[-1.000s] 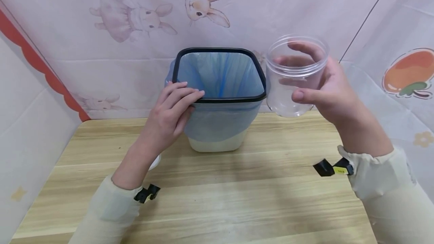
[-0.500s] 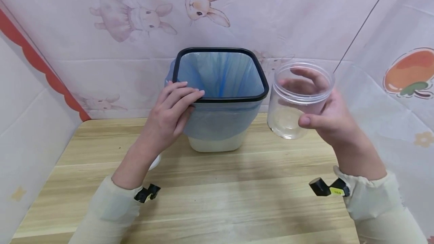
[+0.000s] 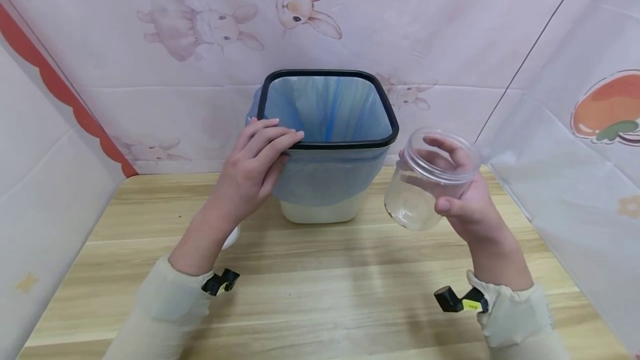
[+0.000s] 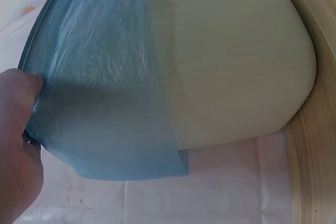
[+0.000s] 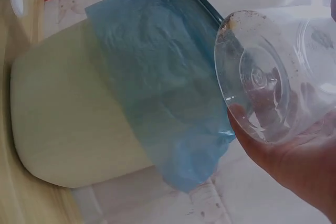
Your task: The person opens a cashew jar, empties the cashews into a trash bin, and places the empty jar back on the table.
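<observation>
A cream trash bin stands upright on the table with a black rim ring. Its blue bag lines the inside and hangs over the outside. My left hand grips the near left part of the rim, fingers over the top and thumb outside against the bag. To the right of the bin, my right hand holds a clear plastic jar above the table, its open mouth up and tilted. Brown specks cling round the jar's base edge; no lid is on it.
On the wooden table, a white round thing lies partly hidden behind my left forearm. A rabbit-print wall sheet stands right behind the bin. Side sheets border the table left and right.
My right hand has lowered the jar from beside the rim towards the table, and its tilt has changed. My left hand has stayed on the rim.
</observation>
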Demonstrator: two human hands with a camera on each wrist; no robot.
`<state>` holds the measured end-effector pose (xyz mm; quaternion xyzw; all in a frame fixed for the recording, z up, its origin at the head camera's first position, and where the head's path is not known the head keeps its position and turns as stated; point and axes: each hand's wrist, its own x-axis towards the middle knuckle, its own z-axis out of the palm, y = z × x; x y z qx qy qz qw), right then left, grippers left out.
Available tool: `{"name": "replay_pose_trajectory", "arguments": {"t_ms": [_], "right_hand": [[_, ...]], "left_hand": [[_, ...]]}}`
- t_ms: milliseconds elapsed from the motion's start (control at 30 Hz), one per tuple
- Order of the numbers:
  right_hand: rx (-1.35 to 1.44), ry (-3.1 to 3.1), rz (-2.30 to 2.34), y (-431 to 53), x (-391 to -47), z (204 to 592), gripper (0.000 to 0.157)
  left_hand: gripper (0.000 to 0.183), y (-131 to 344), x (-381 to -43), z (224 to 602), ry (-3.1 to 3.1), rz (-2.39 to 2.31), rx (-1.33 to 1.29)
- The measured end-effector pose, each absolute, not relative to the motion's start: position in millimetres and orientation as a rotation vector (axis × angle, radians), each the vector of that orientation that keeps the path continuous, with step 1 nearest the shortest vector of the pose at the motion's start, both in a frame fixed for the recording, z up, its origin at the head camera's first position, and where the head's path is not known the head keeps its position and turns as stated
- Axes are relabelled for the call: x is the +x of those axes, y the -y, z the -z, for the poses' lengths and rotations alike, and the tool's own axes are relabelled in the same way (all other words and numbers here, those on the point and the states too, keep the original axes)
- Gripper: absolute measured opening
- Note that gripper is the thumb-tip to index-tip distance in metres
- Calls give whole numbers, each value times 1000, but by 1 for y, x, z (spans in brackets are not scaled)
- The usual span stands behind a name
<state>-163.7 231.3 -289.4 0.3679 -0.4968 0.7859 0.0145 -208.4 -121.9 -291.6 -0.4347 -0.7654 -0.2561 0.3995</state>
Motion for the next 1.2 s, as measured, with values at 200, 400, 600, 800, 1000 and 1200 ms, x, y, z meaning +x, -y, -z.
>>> {"name": "replay_pose_trajectory", "arguments": {"t_ms": [200, 400, 600, 800, 1000, 1200], "right_hand": [[1108, 1555, -2453, -230, -162, 305, 85], [1070, 1601, -2445, -229, -161, 319, 83], [1067, 1602, -2449, -228, -160, 333, 86], [1065, 1634, -2451, -228, -161, 344, 84], [1029, 1707, -2445, -228, -167, 358, 83], [1019, 1752, -2453, -227, -168, 367, 84]], "left_hand": [[37, 123, -209, 292, 1952, 647, -1096], [37, 123, -208, 292, 1960, 648, -1089], [37, 123, -208, 291, 1955, 646, -1096], [36, 123, -208, 291, 1944, 648, -1100], [36, 123, -209, 290, 1944, 648, -1094], [37, 123, -209, 291, 1944, 646, -1097]]}}
